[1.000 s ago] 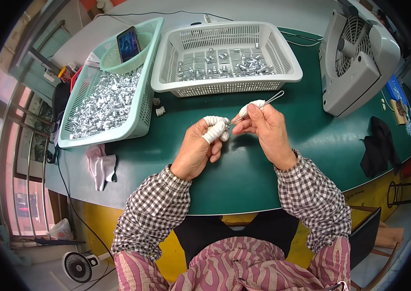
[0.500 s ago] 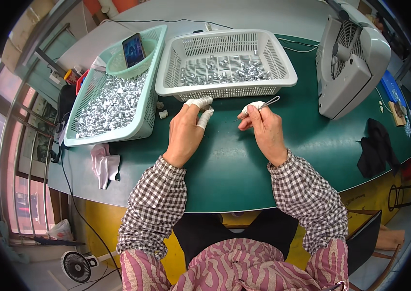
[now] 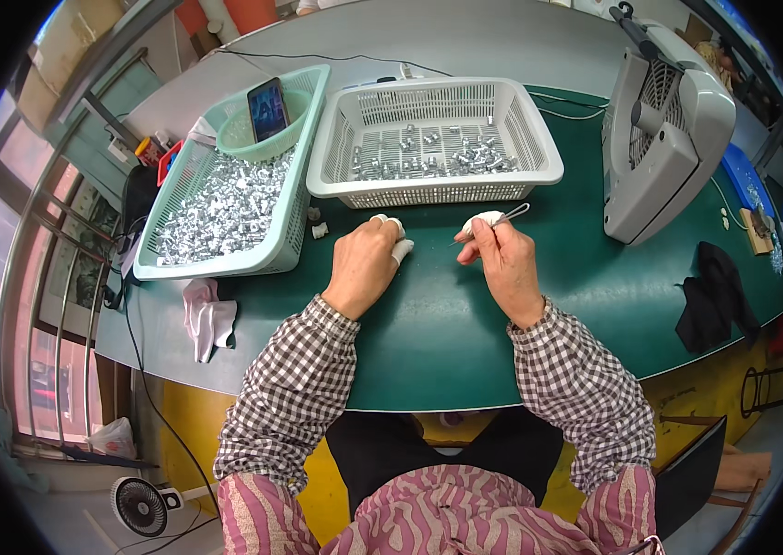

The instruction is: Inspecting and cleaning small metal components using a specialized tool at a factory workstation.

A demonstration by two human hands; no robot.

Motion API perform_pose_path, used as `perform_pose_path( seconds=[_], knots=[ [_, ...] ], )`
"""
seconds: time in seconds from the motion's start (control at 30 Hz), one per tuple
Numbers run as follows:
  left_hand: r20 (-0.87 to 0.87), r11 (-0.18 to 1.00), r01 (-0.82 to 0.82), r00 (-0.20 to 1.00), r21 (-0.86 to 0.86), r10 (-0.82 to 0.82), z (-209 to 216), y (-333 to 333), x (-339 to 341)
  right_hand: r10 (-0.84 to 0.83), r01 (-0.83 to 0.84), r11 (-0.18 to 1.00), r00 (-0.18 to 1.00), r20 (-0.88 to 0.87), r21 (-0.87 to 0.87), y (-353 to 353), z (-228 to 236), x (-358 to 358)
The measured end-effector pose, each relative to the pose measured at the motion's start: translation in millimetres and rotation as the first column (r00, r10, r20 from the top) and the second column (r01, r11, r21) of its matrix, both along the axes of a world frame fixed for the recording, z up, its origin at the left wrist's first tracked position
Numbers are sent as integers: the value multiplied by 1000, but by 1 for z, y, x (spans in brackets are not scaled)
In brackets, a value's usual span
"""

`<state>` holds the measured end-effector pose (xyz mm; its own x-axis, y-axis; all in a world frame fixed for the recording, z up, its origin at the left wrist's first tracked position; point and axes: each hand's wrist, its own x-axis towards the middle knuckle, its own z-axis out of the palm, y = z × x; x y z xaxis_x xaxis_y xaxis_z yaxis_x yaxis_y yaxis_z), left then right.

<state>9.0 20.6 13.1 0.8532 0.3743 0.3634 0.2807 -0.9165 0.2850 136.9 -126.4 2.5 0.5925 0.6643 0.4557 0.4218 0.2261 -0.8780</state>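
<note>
Nearest the body, two checkered sleeves [image 3: 294, 393] reach in over the front edge of the green table [image 3: 438, 347]. Out to the left a pale pink cloth [image 3: 208, 319] lies crumpled, and far to the right lies a black cloth [image 3: 717, 301]. The left hand [image 3: 364, 265] is above the table, back upward, fingers curled forward with white wraps [image 3: 402, 250] on some of them; its fingertips are hidden, so I cannot tell whether it pinches anything. Well apart from it, the right hand [image 3: 506, 265] pinches a thin looped wire tool [image 3: 515, 213] between thumb and forefinger. The loop sticks out to the right beyond the fingers, and the thin end points left, toward the left hand. Just beyond both hands stands the white basket [image 3: 438, 190], with loose small metal parts [image 3: 479, 157] on its floor. To the left hand's left, past two small pale pieces [image 3: 319, 229], is the light green basket [image 3: 296, 215], heaped with metal parts. At its far end, a phone [image 3: 268, 109] leans in a green bowl [image 3: 282, 141].
</note>
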Motion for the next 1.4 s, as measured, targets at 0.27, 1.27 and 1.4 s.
perform_pose_path(
  seconds=[0.27,1.27,1.4],
  knots=[
    [63,998,50,997,-42,-48,22,-3,2,-18,22,999,996,85,-47,-1,2,-2],
    [-257,821,-502,784,271,565,82,122,-105,16,-9,997,996,92,-74,-9,8,-9],
    [286,760,-447,893,472,347,98,89,-91,-4,9,998,997,74,-58,-7,10,-11]
  ],
)
